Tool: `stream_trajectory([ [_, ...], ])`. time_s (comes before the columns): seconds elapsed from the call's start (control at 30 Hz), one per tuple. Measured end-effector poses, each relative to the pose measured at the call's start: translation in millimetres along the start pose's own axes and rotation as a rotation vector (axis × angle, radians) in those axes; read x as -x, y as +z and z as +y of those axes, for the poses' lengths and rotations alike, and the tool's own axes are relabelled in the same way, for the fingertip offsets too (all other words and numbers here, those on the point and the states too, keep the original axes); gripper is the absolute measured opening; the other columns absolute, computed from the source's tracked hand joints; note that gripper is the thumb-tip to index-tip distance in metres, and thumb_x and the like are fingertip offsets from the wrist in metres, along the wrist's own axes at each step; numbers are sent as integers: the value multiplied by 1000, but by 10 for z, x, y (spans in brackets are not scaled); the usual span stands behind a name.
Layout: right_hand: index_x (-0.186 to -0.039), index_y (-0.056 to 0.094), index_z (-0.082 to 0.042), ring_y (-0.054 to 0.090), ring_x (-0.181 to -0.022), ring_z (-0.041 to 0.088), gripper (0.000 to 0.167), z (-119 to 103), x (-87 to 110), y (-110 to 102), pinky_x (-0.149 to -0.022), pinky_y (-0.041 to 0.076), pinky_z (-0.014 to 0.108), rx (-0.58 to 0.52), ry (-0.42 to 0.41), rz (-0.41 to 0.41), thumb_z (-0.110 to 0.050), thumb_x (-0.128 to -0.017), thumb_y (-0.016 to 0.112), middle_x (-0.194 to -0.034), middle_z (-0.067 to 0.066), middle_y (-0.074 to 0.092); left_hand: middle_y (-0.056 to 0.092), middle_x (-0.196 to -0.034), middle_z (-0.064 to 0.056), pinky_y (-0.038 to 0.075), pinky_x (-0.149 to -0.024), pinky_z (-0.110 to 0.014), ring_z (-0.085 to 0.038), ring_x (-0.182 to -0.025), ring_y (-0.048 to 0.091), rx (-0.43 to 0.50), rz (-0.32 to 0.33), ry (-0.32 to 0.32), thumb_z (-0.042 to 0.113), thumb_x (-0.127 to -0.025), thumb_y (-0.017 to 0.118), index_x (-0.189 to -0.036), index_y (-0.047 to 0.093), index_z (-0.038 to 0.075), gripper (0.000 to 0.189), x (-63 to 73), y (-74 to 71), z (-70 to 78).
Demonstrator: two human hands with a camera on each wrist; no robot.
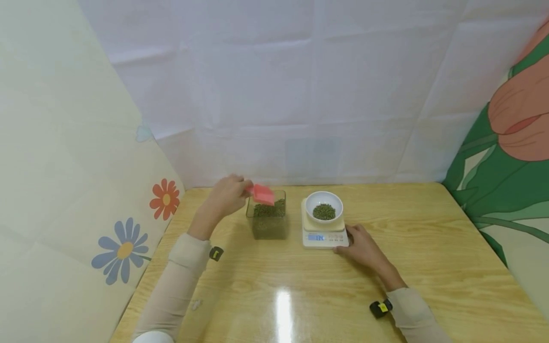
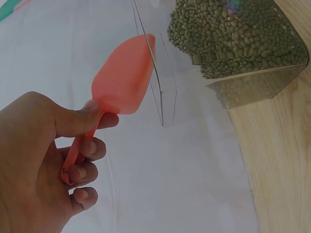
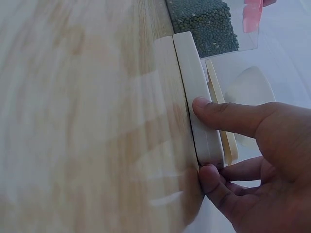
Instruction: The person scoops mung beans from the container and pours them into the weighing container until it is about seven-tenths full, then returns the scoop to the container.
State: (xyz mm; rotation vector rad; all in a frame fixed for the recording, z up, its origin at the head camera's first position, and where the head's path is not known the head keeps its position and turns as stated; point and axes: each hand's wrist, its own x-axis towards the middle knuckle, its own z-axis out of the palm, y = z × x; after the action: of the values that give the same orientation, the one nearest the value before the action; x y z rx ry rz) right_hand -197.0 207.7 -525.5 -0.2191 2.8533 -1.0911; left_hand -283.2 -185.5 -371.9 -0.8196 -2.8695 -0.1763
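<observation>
My left hand (image 1: 231, 194) holds a pinkish-red scoop (image 1: 263, 195) by its handle, over the rim of a clear container (image 1: 270, 228) of small green beans (image 2: 233, 39). In the left wrist view, fingers wrap round the handle and the scoop blade (image 2: 124, 77) is at the container's edge; no beans show on its visible side. To the right, a white kitchen scale (image 1: 312, 242) carries a white bowl (image 1: 336, 200) with green beans (image 1: 324, 212). My right hand (image 1: 364, 247) grips the scale's near right corner, its thumb (image 3: 223, 114) on the front side.
Everything stands on a wooden table (image 1: 257, 286). A pale cloth (image 1: 274, 95) hangs behind it, and flower-printed sheets (image 1: 124, 250) flank both sides. The scale's display (image 1: 316, 237) is lit blue, with digits too blurred to read surely.
</observation>
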Motion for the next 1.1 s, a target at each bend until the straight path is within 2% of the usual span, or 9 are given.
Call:
stream_trajectory([
  [0.27,-155,43,11,58,-105,32,93,-12,18,-4,-101,52,60,-9,3,-7,-29,-86,89,-121,24,58,72,-95,-9,56,-78,-41,-26,-85,61,-53,-5,10,14,-100,67,-119,76,8,21,11,29,-9],
  [0.67,-156,43,10,60,-110,36,94,-14,10,-9,-104,51,65,-9,13,-5,-30,-84,90,-127,28,57,70,-90,-7,55,-75,-40,-23,-80,57,-141,-26,43,17,-99,68,-116,77,9,20,-9,98,-23],
  [0.9,-156,42,10,60,-112,38,94,-16,12,-6,-106,49,66,-12,20,-12,-30,-85,90,-129,29,56,70,-90,-5,54,-79,-37,-21,-81,56,-179,-73,40,18,-100,69,-115,77,9,19,-27,135,19],
  [1.1,-156,42,10,60,-111,37,95,-22,15,-9,-105,50,65,-13,20,-17,-30,-85,90,-128,28,56,72,-97,-5,55,-85,-38,-22,-88,59,-205,-121,27,20,-101,69,-117,76,10,20,-35,164,62],
])
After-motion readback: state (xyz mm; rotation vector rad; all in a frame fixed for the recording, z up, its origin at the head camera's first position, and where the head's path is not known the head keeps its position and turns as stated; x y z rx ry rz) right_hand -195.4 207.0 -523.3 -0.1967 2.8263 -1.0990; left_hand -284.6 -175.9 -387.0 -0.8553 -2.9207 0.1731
